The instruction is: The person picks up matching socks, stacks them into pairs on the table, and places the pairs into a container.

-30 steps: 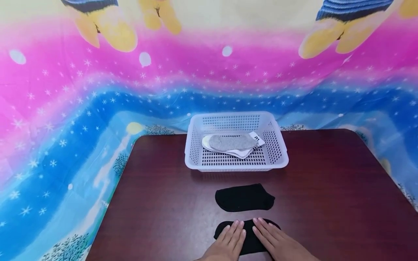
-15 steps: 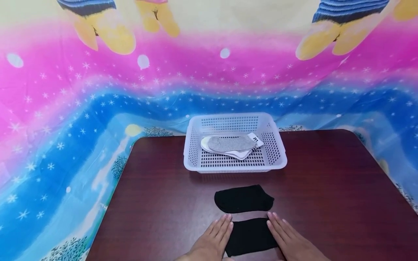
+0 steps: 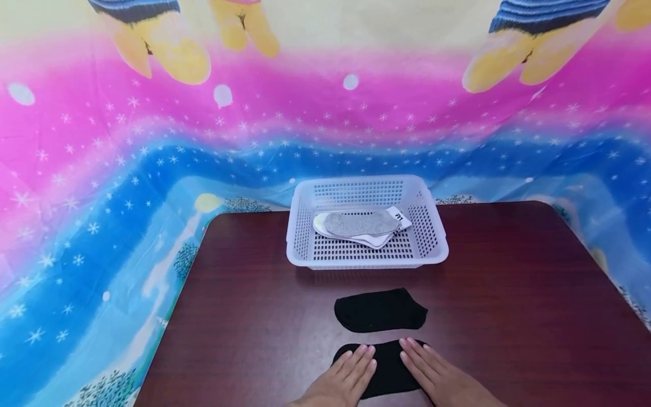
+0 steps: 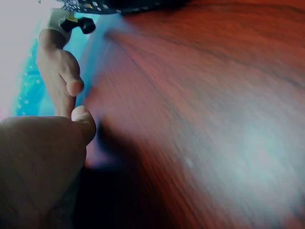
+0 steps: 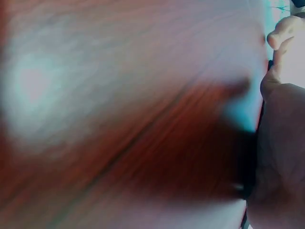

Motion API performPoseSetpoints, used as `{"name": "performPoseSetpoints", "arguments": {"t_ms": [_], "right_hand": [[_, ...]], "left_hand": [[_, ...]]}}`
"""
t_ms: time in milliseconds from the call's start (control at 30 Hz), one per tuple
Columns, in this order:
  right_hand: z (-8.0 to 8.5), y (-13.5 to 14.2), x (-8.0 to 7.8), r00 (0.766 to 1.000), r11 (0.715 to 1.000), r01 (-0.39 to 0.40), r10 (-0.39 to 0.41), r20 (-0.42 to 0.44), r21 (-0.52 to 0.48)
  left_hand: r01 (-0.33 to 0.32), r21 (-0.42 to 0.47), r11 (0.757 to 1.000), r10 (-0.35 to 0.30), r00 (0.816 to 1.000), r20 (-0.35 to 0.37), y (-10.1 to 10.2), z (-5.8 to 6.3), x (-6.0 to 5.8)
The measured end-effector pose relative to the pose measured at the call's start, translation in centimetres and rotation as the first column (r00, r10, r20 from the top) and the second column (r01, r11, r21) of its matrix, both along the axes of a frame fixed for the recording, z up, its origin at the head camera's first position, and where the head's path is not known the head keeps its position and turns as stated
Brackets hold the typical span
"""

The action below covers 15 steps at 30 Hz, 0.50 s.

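Observation:
Two black ankle socks lie flat on the brown table, one behind the other. On the nearer black sock (image 3: 387,367) both hands rest with straight fingers. My left hand (image 3: 346,376) covers part of its left end, and my right hand (image 3: 439,373) covers much of its right end. Just beyond the fingertips lies the farther black sock (image 3: 380,310), untouched, its toe to the left. In the left wrist view the left hand (image 4: 45,157) is close to the camera, with the other hand behind it. The right wrist view shows the right hand (image 5: 281,129) at the right edge.
A white plastic basket (image 3: 367,263) stands at the back of the table (image 3: 244,316). Inside it lie a grey sock (image 3: 361,224) and white socks (image 3: 375,242) with a white-and-black marked end. A colourful printed cloth (image 3: 325,130) hangs behind the table.
Both hands slid outward to the nearer sock's ends half a second ago, and are now back closer together on top of it. The farther sock and the basket stayed put.

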State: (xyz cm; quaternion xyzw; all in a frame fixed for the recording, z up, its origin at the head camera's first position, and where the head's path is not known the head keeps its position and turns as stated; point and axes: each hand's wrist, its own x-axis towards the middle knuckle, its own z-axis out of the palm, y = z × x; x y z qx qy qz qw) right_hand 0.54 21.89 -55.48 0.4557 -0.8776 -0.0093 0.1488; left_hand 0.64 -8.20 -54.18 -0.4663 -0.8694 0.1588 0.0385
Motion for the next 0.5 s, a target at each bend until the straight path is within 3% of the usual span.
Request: {"name": "performPoseSetpoints", "arguments": {"t_ms": [67, 133, 200, 300, 400, 500], "right_hand": [[0.1, 0.6, 0.1, 0.999, 1.0, 0.022, -0.022, 0.027, -0.011], [0.4, 0.9, 0.3, 0.998, 0.999, 0.039, -0.037, 0.05, -0.027], [0.9, 1.1, 0.4, 0.997, 0.998, 0.044, -0.041, 0.07, -0.04], [2.0, 0.6, 0.4, 0.993, 0.998, 0.057, -0.052, 0.108, -0.036], [3.5, -0.8, -0.3, 0.992, 0.996, 0.026, -0.015, 0.122, -0.089], [5.2, -2.8, -1.4, 0.993, 0.993, -0.025, 0.038, 0.11, -0.117]], "left_hand": [[-0.034, 0.001, 0.999, 0.034, 0.998, 0.044, -0.4, 0.0, -0.2], [-0.075, 0.029, 0.997, 0.074, 0.996, 0.04, -1.0, 0.1, -0.4], [-0.098, 0.115, 0.988, 0.095, 0.995, 0.03, -1.6, 0.4, -0.4], [-0.143, 0.272, 0.952, 0.133, 0.99, 0.054, -2.1, 1.4, -0.5], [-0.227, 0.431, 0.873, 0.191, 0.973, 0.127, -1.9, 3.1, -0.9], [-0.388, 0.517, 0.763, 0.277, 0.919, 0.281, -1.6, 4.9, -1.3]]}}
